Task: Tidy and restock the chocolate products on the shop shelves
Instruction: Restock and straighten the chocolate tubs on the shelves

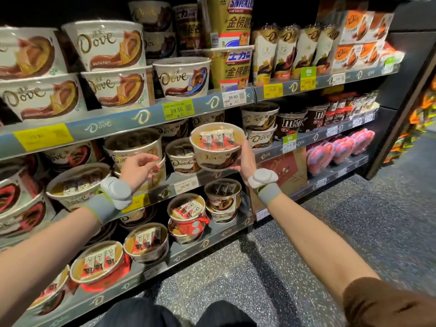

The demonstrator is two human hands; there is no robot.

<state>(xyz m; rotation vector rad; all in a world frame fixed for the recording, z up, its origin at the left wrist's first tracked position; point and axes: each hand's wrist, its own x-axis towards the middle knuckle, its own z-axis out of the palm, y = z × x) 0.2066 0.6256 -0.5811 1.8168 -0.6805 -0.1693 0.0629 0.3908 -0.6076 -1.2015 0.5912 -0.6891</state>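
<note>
- Right hand (244, 159) carries one Dove chocolate tub (217, 147) in front of the second shelf (188, 178), grip closed around the tub's right side and underside; the tub is in the air, resting on nothing
- Tub is tipped toward the camera; wrapped chocolates show through its clear lid
- Left hand (139, 167) is raised just beside the stacked tubs (135, 147) on that shelf; fingers loosely curled, nothing visibly held; cannot tell whether the fingertips touch the stack
- Both wrists wear grey bands with a pale device on each
- Done so far, by judgement: top shelf (146, 112) looks filled and faced, large Dove tubs stacked two high, Snickers tubs and cone packs in neat rows to the right
- Second shelf: a smaller tub (181, 159) sits behind the held one, with open room around it; likely the slot for the tub in hand
- Left to do, by judgement: place the held tub, then straighten the lower rows
- Third shelf (226, 232) holds mixed red and brown tubs (188, 218), some tilted, with bare shelf showing beside them
- Bottom-left tubs (99, 263) lean at differing angles, not squared to the edge
- Right-hand bays, M&M's jars (291, 123) and pink packs (339, 149), look orderly
- Overall: task seems midway, upper level finished, middle in hand, lower levels waiting
</note>
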